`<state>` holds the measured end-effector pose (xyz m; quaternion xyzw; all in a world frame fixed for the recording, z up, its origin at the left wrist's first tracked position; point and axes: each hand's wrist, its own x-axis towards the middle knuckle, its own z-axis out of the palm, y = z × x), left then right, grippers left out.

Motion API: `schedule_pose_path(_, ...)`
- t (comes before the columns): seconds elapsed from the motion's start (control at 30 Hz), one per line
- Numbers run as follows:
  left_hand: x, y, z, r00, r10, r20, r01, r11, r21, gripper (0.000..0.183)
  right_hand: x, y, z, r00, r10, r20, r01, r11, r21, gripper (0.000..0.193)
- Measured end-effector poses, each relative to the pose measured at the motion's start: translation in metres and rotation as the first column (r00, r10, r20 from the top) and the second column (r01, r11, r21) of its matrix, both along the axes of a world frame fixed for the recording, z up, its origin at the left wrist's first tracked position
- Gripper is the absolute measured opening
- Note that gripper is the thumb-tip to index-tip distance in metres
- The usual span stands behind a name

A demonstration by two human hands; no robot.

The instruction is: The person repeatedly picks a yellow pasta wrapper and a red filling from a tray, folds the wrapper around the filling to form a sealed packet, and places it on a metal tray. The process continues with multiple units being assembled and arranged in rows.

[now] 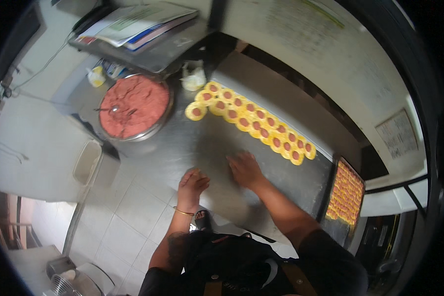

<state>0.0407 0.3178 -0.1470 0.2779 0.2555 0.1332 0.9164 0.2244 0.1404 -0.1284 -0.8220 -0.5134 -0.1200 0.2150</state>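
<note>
Several flat yellow dough rounds (256, 118), each with a dab of pinkish filling, lie in overlapping rows along the far part of the metal worktable (182, 143). My right hand (244, 167) is low over the table on the near side of the rows, fingers stretched out and somewhat blurred, with nothing seen in it. My left hand (194, 183) is at the table's near edge with its fingers curled together; what they hold, if anything, is hidden. To the far left sits a wide metal bowl (168, 106) full of pink minced filling (138, 108), with a spoon (115, 109) stuck in it.
A tray (326, 212) of small filled pieces stands at the table's right end. A crumpled clear plastic bag (193, 76) lies beyond the bowl. Papers and folders (138, 27) rest on a raised shelf. Left of the table is a pale plastic tub (87, 163).
</note>
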Motion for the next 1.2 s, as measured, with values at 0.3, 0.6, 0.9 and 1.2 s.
schedule_pose_path(0.3, -0.013, 0.035, 0.000, 0.998, 0.026, -0.052, -0.027, 0.999, -0.019, 0.030, 0.112, 0.196, 0.011, 0.988, -0.147, -0.036, 0.127, 0.934, -0.334, 0.036)
schedule_pose_path(0.6, 0.014, 0.026, -0.005, 0.999, -0.035, -0.040, 0.032, 0.997, -0.068, 0.037, 0.028, 0.122, 0.005, 0.967, 0.100, 0.233, -0.013, 0.938, -0.347, 0.029)
schedule_pose_path(0.9, 0.019, 0.004, 0.030, 0.977, -0.047, -0.206, 0.211, 0.155, 0.965, 0.029, -0.089, 0.051, 0.055, 0.999, -0.029, -0.045, 0.024, 0.995, -0.100, 0.022)
schedule_pose_path(1.2, -0.023, -0.085, 0.113, 0.982, -0.136, 0.134, 0.141, 0.990, -0.027, 0.030, -0.143, -0.074, 0.074, 0.555, -0.007, -0.832, 0.457, 0.838, 0.298, 0.028)
